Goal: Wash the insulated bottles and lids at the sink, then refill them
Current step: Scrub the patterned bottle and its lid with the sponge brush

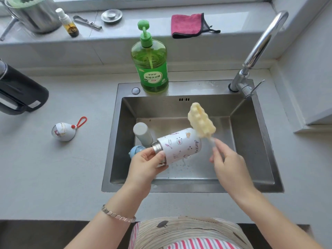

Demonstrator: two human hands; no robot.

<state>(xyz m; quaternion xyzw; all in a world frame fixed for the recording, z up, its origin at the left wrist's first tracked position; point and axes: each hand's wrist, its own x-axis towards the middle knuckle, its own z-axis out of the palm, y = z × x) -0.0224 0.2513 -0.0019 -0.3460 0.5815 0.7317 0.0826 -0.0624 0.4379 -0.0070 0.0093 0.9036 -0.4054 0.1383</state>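
My left hand [146, 164] grips a white insulated bottle [179, 145] with cartoon prints near its threaded metal neck, holding it sideways over the steel sink [251, 159]. My right hand [227, 163] pinches the clear handle of a yellow sponge brush [200, 120], whose head rests against the bottle's base end. A grey bottle [142, 133] lies in the sink behind it, beside a blue lid [135, 150] partly hidden by my left hand. A white round lid [62, 132] with a red loop sits on the counter to the left.
A green dish-soap pump bottle [150, 63] stands at the sink's back rim. The faucet [258, 51] rises at the back right. A black kettle [18, 92] sits on the left counter. On the sill are a pink cloth [187, 25], a small spray bottle [69, 24] and a metal pot [34, 13].
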